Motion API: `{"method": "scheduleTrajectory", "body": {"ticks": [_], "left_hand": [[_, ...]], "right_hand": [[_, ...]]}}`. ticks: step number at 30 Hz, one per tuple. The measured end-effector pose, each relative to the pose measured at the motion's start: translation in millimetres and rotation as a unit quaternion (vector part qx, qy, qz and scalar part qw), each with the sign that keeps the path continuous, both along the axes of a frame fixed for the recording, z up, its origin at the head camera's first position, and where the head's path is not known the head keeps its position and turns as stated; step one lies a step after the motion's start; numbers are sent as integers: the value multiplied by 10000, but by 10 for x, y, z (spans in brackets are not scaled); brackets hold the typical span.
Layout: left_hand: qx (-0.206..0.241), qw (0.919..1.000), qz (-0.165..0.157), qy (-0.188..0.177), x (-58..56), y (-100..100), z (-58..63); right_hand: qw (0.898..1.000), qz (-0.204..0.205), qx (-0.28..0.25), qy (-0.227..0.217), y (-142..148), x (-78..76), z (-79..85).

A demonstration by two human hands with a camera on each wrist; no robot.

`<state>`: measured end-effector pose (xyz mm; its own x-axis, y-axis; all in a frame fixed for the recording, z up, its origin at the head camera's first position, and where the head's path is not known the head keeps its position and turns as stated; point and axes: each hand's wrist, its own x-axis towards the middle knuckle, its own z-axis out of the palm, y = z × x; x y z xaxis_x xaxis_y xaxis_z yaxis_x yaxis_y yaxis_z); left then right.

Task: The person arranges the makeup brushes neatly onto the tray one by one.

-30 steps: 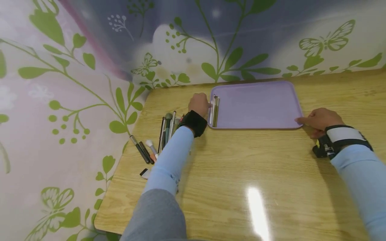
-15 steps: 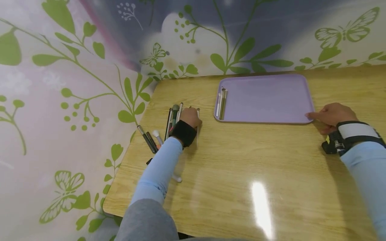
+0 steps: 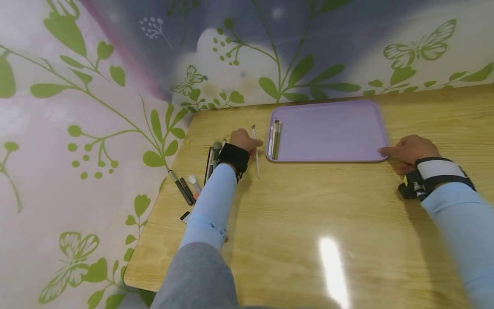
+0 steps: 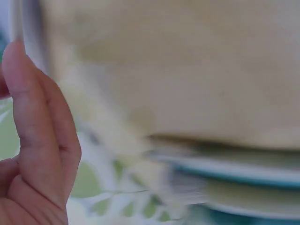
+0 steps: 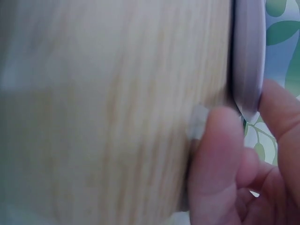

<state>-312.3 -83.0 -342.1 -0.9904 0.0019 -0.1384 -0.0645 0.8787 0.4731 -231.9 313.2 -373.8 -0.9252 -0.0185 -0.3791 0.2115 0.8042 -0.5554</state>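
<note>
In the head view my left hand pinches a slim white makeup brush just left of the purple tray. The brush stands nearly lengthwise, its dark tip pointing away. A piece of its pale handle shows above the fingertips in the left wrist view. Several slim brushes lie side by side along the tray's left end. My right hand touches the tray's near right corner with a straight finger; the right wrist view has that finger at the rim.
More makeup brushes lie left of my left forearm, partly hidden by it. Other brushes sit near the table's left edge. A patterned wall borders the wooden table at the back and left.
My left hand has gone from the tray's left end to the loose brushes, and now holds a slim white brush slightly nearer the tray. My right hand keeps its place at the tray corner.
</note>
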Motion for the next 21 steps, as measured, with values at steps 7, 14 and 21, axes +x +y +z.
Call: {"method": "scheduleTrajectory", "body": {"ticks": [7, 14, 21], "left_hand": [[605, 9951, -263, 733, -245, 506, 332], [-827, 9845, -871, 1278, -247, 997, 165], [-1726, 9791, -750, 769, -463, 1042, -260]], "right_hand": [[10000, -77, 19, -47, -27, 9, -16], [9999, -132, 29, 93, 12, -11, -35], [9998, -162, 98, 113, 42, -11, -53]]}}
